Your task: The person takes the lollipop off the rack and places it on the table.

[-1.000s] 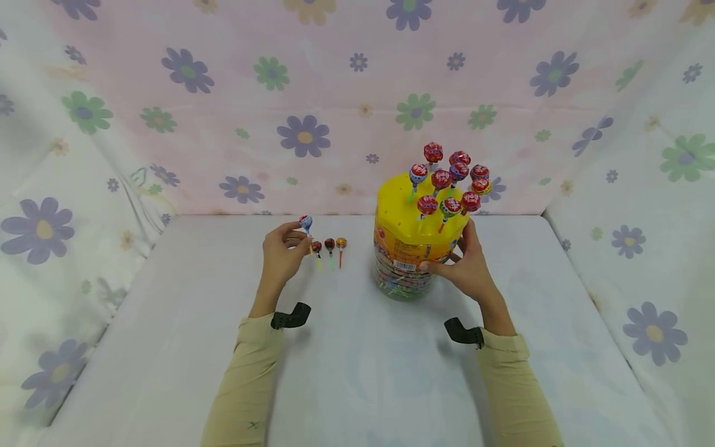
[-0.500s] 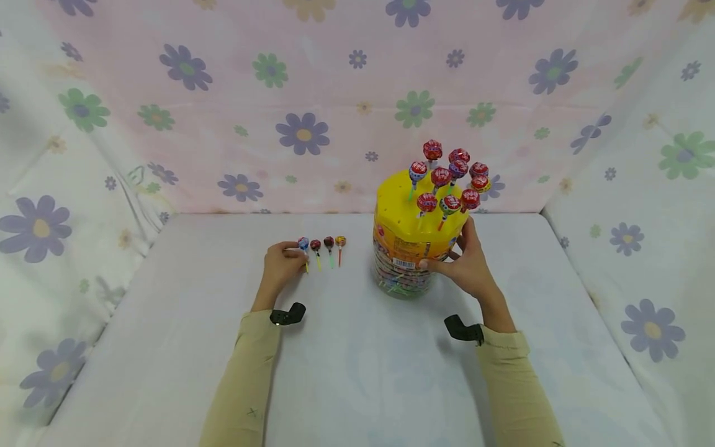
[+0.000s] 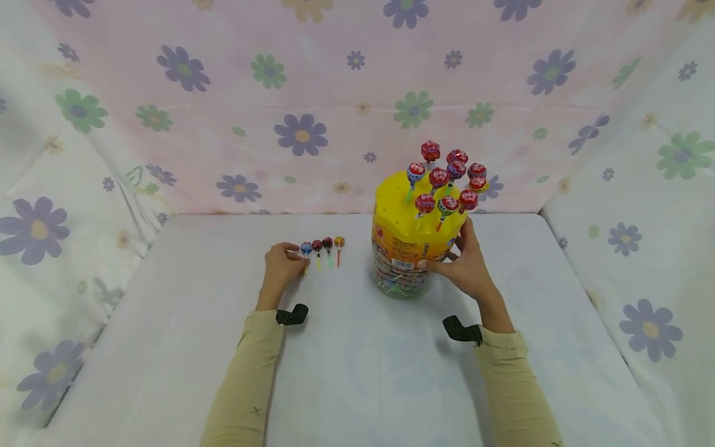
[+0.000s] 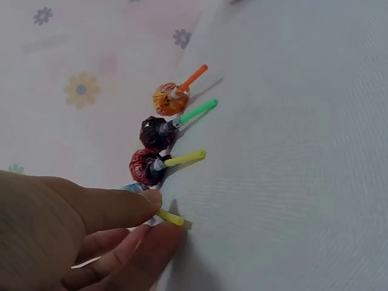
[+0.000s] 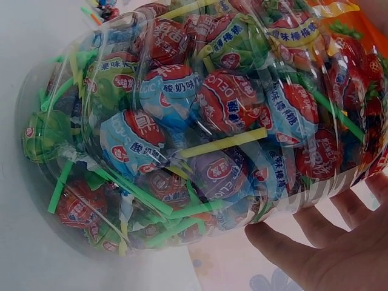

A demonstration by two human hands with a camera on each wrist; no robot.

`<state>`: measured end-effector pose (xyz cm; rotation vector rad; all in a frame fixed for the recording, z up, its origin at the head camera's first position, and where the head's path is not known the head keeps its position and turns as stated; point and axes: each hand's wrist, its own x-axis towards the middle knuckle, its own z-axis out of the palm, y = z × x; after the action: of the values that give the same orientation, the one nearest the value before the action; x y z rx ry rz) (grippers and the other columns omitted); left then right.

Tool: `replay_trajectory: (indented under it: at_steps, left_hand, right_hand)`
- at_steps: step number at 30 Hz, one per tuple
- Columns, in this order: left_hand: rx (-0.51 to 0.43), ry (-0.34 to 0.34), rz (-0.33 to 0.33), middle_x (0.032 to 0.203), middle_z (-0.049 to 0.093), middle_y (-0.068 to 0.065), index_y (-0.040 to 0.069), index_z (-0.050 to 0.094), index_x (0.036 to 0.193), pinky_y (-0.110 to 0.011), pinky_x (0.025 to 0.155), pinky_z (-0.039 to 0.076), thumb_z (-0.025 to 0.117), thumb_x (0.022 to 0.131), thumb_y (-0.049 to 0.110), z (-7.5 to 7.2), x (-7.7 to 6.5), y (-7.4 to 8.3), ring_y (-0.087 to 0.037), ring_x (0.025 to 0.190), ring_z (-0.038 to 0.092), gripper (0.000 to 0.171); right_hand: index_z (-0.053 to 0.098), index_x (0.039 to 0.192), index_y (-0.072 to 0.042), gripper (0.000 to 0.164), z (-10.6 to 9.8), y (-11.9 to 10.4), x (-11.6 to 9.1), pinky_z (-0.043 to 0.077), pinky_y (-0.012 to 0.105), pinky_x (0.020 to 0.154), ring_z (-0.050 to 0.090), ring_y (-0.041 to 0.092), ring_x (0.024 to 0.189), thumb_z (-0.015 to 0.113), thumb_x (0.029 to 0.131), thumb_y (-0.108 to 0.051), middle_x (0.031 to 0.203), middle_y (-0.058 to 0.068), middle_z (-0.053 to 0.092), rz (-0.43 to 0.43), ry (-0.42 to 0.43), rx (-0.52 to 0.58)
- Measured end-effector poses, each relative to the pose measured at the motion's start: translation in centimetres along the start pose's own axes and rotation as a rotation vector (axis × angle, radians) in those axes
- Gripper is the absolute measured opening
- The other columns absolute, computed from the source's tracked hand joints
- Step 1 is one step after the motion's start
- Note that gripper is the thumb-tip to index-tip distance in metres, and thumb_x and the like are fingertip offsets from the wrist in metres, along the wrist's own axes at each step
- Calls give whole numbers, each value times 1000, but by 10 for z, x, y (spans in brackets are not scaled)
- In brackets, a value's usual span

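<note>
Blue-wrapped, one lollipop [image 3: 306, 248] sits just left of the head view's centre, its yellow stick [image 4: 172, 217] pinched by the left hand [image 3: 283, 266], nearly closed; right of centre, the right hand [image 3: 468, 268], widely spread, grips the yellow-lidded jar [image 3: 399, 248].

Pale khaki on both arms, folks: the left sleeve [image 3: 246, 379] runs long and lightly creased, with a neat dark X [image 3: 256, 411] on the forearm, and the right sleeve [image 3: 516, 391] matches it, a small dark mark [image 3: 555, 443] peeking in low down. Plain banded ends here, left cuff [image 3: 264, 319] and right cuff [image 3: 505, 344]! Black at the wrists, left camera [image 3: 293, 315] and right camera [image 3: 461, 329], both bent like elbows, blunt-ended. And bare beyond them, left grip [image 3: 282, 265], right grip [image 3: 463, 264].
</note>
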<state>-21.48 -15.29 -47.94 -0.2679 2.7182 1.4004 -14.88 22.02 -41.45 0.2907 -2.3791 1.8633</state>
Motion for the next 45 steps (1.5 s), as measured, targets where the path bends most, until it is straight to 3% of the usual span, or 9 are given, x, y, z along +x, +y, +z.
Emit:
replay_trajectory:
  at_steps: [5,11,18,28,32,37,45]
  left_hand:
    - [104,28,33,105,73,-26,-12,59,128,-44,83,59,73,91,11,-5,-6,11,-38,98,69,45]
    - [118,40,223,105,72,-28,-12,62,127,-50,82,61,71,93,8,-19,-21,45,-43,97,71,41]
    - [-56,-34,495,110,70,-25,-6,64,128,-47,87,61,70,95,4,-26,-42,98,-38,100,71,36]
    - [-354,2,805,114,71,-17,-3,70,120,-35,90,61,68,96,1,-12,-74,161,-25,102,71,24]
    - [-441,7,857,117,70,-19,-6,67,121,-33,92,60,66,97,-1,0,-81,182,-27,106,70,25]
    - [-508,-15,846,122,68,-21,-7,64,126,-35,96,59,65,97,-1,14,-85,203,-29,112,68,30]
    - [-587,-26,858,126,66,-23,-9,61,130,-32,97,58,66,96,-2,29,-86,217,-30,116,67,35]
  right_hand:
    - [23,157,-25,99,1,1,0,36,68,113,40,36,142,84,81,-3,152,8,41,7,-2,3]
    - [22,157,-25,100,1,0,0,36,68,113,40,36,142,84,81,-4,152,7,41,12,6,-6]
    - [23,157,-26,100,0,0,0,35,68,113,40,36,142,84,81,-3,152,7,41,10,3,7]
    - [23,157,-26,99,1,1,0,36,68,113,39,35,143,83,81,-3,152,7,41,4,10,-2]
    - [22,157,-27,100,0,1,0,34,69,113,36,35,146,84,82,-5,155,6,39,19,12,-6]
    - [23,158,-25,100,0,1,-1,35,69,113,38,36,146,85,81,-6,154,7,39,23,31,-23]
    - [31,156,-18,93,0,0,-2,41,66,109,44,38,142,85,81,-5,151,9,45,-2,48,-27]
